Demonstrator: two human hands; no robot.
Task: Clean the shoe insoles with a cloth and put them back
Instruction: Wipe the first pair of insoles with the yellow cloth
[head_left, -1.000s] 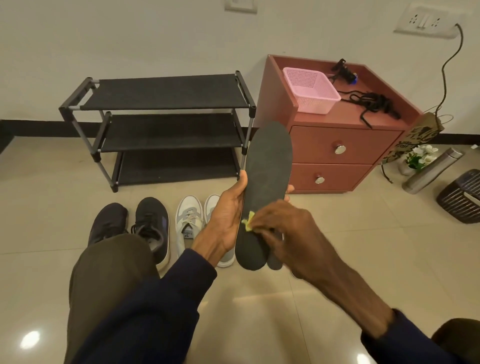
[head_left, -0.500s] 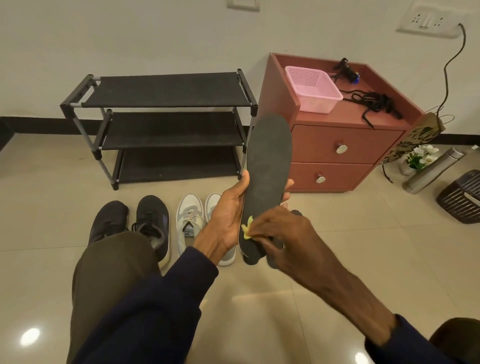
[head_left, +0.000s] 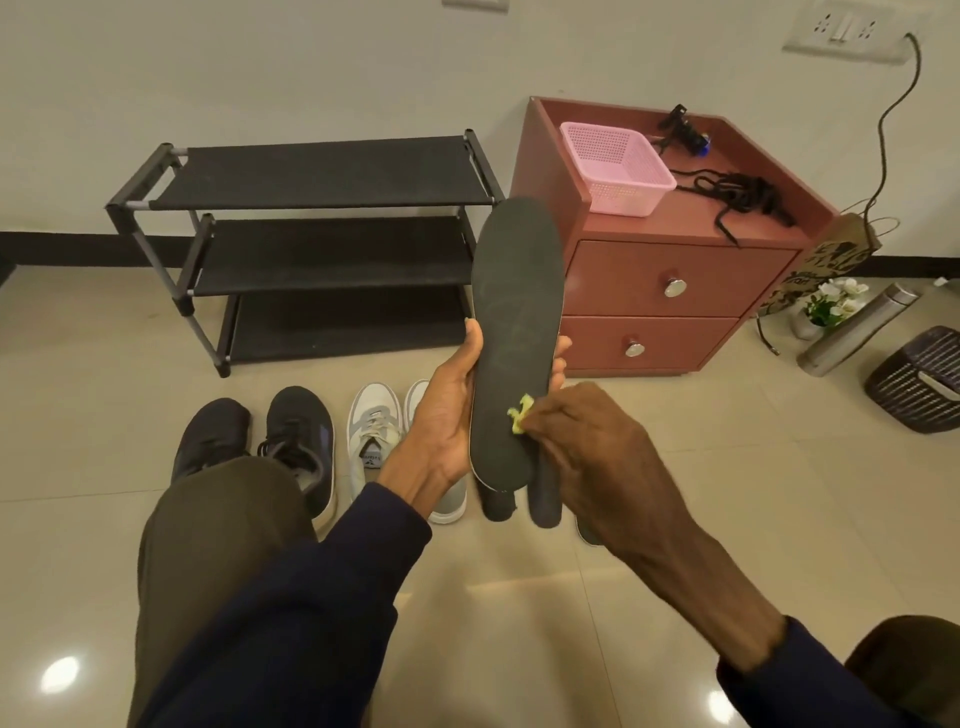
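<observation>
My left hand (head_left: 447, 415) grips a long dark grey insole (head_left: 517, 312) upright by its lower half, thumb on the left edge and fingertips showing past the right edge. My right hand (head_left: 587, 447) pinches a small yellow cloth (head_left: 521, 413) against the insole's lower face. Most of the cloth is hidden under my fingers. On the floor behind lie two more dark insoles (head_left: 544, 501), partly covered by my hands. A black pair of shoes (head_left: 298, 441) and a white pair (head_left: 373, 434) stand on the floor to the left.
An empty black three-tier shoe rack (head_left: 322, 244) stands against the wall. A red-brown two-drawer cabinet (head_left: 670, 291) carries a pink basket (head_left: 615, 166) and black cords (head_left: 737, 195). A steel flask (head_left: 857, 330), white flowers (head_left: 831, 304) and a dark woven basket (head_left: 917, 376) sit at right.
My right hand with the cloth has slid slightly across the lower part of the insole. The insole stays upright in my left hand.
</observation>
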